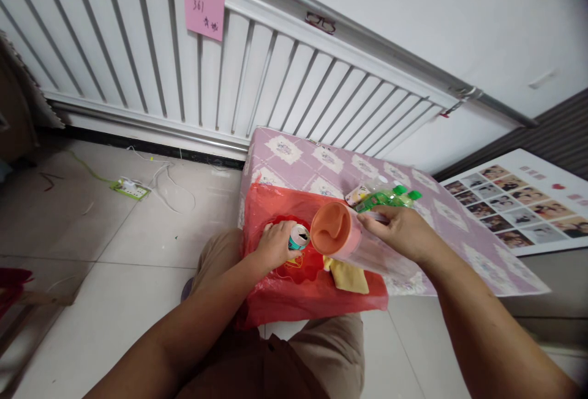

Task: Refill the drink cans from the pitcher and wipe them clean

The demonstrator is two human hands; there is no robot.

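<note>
My left hand (274,244) is wrapped round a teal drink can (297,238) with an opened top. The can is over a red scalloped tray (307,269) on a red plastic sheet (316,307). My right hand (400,230) grips the handle of a clear plastic pitcher (376,256) with an orange lid (329,228). The pitcher is tilted far over to the left, its lid close beside the can's top. Whether liquid passes between them I cannot tell. A folded yellow cloth (349,276) lies on the red sheet below the pitcher.
Several bottles with green caps (399,190) lie behind the pitcher on a purple patterned tablecloth (321,160). A white radiator (257,74) runs along the wall behind. A power strip (130,189) with cables lies on the tiled floor at left. A photo board (523,203) leans at right.
</note>
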